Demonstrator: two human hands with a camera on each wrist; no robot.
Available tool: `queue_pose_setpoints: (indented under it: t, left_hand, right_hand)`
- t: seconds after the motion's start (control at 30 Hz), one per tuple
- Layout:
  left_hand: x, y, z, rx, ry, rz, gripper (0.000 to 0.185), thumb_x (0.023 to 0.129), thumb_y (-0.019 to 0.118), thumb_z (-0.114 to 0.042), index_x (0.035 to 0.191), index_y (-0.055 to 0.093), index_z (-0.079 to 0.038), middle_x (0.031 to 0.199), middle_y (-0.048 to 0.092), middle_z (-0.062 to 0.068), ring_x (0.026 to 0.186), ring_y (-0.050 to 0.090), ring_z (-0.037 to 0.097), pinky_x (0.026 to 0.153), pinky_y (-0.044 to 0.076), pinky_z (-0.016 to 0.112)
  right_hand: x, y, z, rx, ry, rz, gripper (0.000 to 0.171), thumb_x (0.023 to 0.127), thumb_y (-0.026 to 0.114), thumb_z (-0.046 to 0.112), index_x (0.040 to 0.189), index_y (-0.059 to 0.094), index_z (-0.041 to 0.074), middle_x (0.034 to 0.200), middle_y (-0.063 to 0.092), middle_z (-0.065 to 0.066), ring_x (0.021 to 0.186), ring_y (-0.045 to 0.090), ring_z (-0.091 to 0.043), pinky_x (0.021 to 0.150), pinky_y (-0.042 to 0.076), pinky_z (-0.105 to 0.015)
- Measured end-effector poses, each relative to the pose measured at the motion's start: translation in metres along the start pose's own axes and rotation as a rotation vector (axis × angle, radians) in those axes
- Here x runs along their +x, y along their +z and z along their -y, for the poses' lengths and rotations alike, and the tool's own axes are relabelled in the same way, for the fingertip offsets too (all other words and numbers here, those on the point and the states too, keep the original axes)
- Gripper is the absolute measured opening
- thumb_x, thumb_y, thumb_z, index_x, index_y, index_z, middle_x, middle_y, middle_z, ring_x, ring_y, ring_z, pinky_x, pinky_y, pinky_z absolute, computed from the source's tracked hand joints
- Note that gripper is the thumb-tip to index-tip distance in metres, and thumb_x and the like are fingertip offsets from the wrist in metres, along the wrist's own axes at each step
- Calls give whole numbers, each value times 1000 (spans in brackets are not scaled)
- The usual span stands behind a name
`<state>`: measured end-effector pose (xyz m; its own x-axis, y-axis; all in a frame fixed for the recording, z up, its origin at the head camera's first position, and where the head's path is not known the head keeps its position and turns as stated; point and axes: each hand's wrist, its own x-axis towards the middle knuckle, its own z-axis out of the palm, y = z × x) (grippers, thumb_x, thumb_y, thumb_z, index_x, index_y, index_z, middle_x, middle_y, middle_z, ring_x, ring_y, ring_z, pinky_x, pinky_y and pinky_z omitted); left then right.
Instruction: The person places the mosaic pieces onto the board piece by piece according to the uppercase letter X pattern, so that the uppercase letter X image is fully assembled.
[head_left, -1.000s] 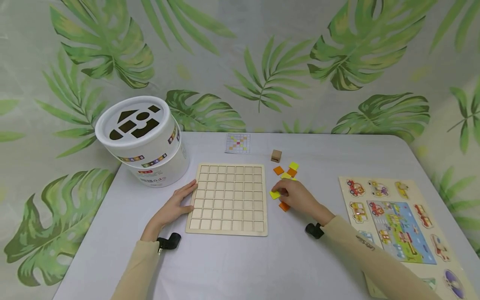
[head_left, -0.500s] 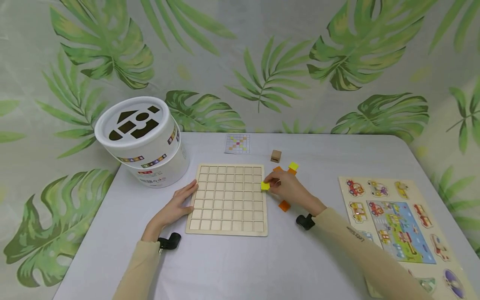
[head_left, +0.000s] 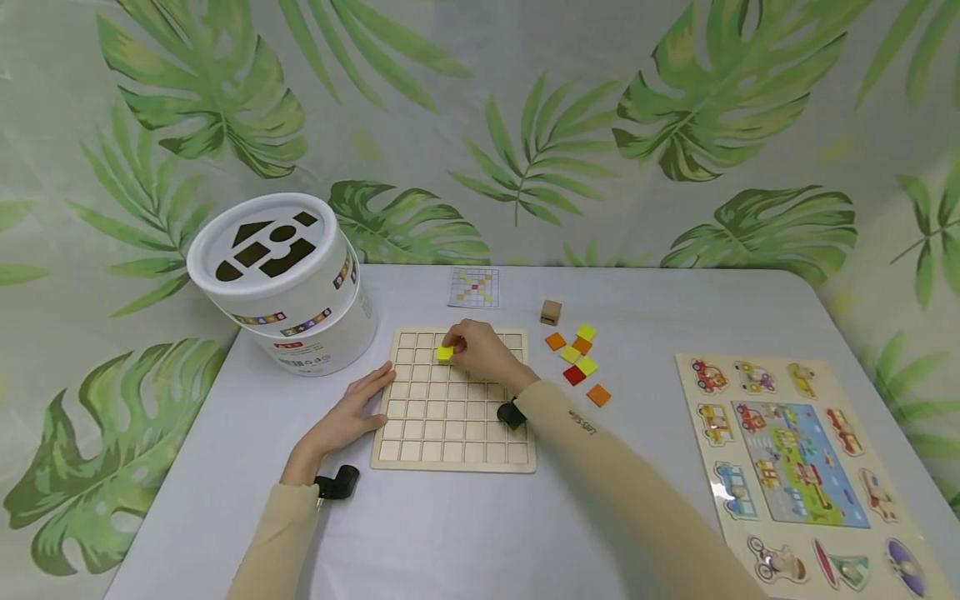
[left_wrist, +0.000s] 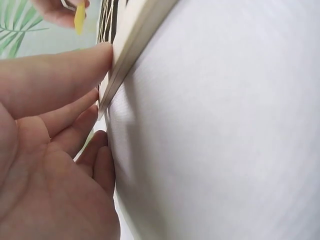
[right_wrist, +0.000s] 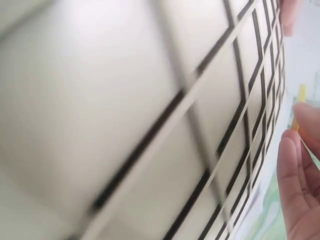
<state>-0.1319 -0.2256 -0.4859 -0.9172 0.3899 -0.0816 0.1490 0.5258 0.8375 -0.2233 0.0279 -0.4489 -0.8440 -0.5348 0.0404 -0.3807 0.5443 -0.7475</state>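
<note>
Yel. tile (head_left: 445,354) pt. hidden by R hand (head_left: 483,352).

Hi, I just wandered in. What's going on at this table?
A person is pinching a yellow tile in the right hand, holding it above the far part of a wooden grid board. The left hand touches the board's left edge. No tile sits in any of the squares that show. Loose tiles in yellow, orange and red lie to the right of the board, and a small card with a coloured grid pattern lies beyond it.
</note>
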Motion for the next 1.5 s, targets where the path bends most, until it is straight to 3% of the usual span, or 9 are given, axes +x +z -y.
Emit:
queue_pose_setpoints:
  t: [0.23, 0.5, 0.93, 1.07, 1.23, 1.37, 1.5]
  left_hand:
    - [-1, -2, -2, -9, -11, 3, 68, 85, 61, 6, 147, 31, 4, 158, 15, 13, 142, 7, 35, 111, 9, 58]
    - [-1, -3, -4, -27, 12, 2, 68, 84, 62, 7, 145, 32, 6, 157, 16, 16, 141, 9, 37, 110, 10, 58]
    - [2, -3, -4, -21, 9, 12, 67, 85, 61, 7, 146, 32, 5, 158, 15, 14, 142, 7, 36, 111, 9, 58]
    - [1, -1, -5, -29, 6, 4, 67, 85, 61, 7, 145, 32, 5, 157, 15, 15, 142, 7, 37, 111, 8, 58]
    - [-1, 0, -3, -24, 0, 2, 68, 84, 61, 8, 146, 32, 5, 158, 15, 15, 142, 5, 37, 111, 7, 58]
    - [-3, 0, -1, -5, 5, 2, 69, 84, 60, 9, 146, 31, 5, 158, 14, 15, 142, 5, 37, 111, 7, 58]
    - [-3, 0, 1, 4, 15, 1, 69, 84, 60, 9, 146, 30, 5, 158, 14, 16, 142, 5, 37, 111, 7, 58]
  right_hand:
    - [24, 17, 14, -71, 22, 51, 18, 81, 68, -7, 99, 68, -2, 90, 60, -10, 75, 52, -17, 68, 46, -23]
    - [34, 28, 17, -166, 46, 78, 19, 81, 69, -6, 99, 66, 0, 91, 58, -7, 80, 51, -17, 70, 45, -22]
    - [33, 26, 18, -134, 86, 87, 22, 82, 62, -8, 100, 65, 4, 91, 54, -7, 82, 48, -19, 68, 43, -25]
    - [23, 13, 11, -11, 89, 51, 19, 83, 65, -4, 101, 65, 2, 91, 55, -7, 82, 50, -19, 70, 44, -25]
    - [-2, -19, -13, 143, 86, -29, 19, 85, 67, 1, 104, 66, -2, 95, 62, -11, 86, 57, -22, 78, 49, -30]
    - [-29, -51, -42, 173, 117, -97, 21, 86, 66, 1, 106, 66, -4, 99, 65, -16, 90, 60, -26, 81, 49, -35]
    - [-54, -76, -73, 135, 180, -167, 22, 87, 65, 0, 108, 65, -3, 102, 65, -16, 93, 60, -28, 81, 50, -36]
